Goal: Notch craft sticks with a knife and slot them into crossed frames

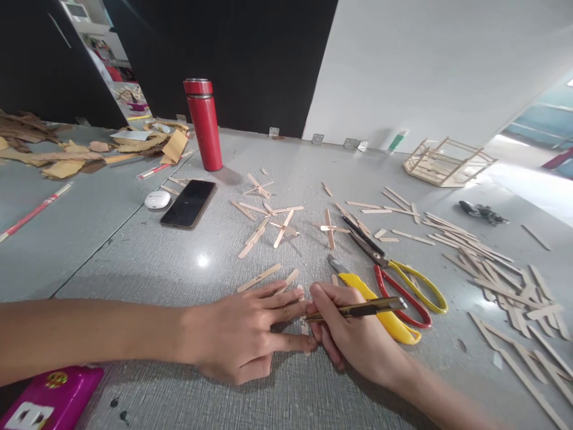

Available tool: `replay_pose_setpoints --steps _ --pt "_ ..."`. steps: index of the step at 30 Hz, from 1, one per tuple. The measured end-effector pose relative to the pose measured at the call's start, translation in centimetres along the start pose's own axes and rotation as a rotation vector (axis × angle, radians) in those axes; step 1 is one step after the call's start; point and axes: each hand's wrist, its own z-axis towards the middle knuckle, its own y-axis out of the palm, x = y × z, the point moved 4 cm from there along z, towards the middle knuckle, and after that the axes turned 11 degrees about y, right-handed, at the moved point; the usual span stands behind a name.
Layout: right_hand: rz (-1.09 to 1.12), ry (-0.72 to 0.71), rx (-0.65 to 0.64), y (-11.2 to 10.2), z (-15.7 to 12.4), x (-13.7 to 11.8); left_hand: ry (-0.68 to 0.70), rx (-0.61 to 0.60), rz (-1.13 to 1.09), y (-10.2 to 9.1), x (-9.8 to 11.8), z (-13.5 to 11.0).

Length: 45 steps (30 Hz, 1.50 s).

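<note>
My left hand (244, 331) lies flat on the grey table (147, 269), fingers stretched out and pressing down on a small wooden stick (304, 327) that is mostly hidden under them. My right hand (353, 334) is closed round a slim olive-coloured cutter (358, 309), its tip meeting the stick between the two hands. Two loose wooden sticks (259, 278) lie just beyond my left fingers. A yellow utility knife (380, 310) and red-and-yellow scissors (403, 283) lie just behind my right hand.
Several glued stick crosses (284, 227) lie mid-table and a heap of loose sticks (505, 280) at the right. A red flask (203, 122), a black phone (188, 203), a white earbud case (157, 199), cardboard scraps (67, 152), a stick frame model (445, 161) and a pink object (49, 397) surround them.
</note>
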Motion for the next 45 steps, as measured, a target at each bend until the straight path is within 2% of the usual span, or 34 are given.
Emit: replay_pose_setpoints --steps 15,22,27,34,45 --pt "-0.109 -0.024 0.022 -0.1 0.2 -0.8 0.0 -0.003 0.028 -0.3 0.0 0.2" --pt "-0.093 -0.023 -0.015 -0.1 0.1 -0.8 -0.007 -0.025 0.023 -0.2 0.0 0.1" --pt "-0.075 -0.036 0.008 0.0 0.1 -0.4 -0.014 -0.05 0.036 -0.1 0.0 0.2" --pt "-0.098 -0.064 0.047 0.0 0.1 -0.4 0.01 0.013 0.026 -0.3 0.1 0.2" --pt "-0.123 -0.117 0.022 0.0 0.2 -0.6 -0.001 -0.018 0.024 -0.4 0.1 0.1"
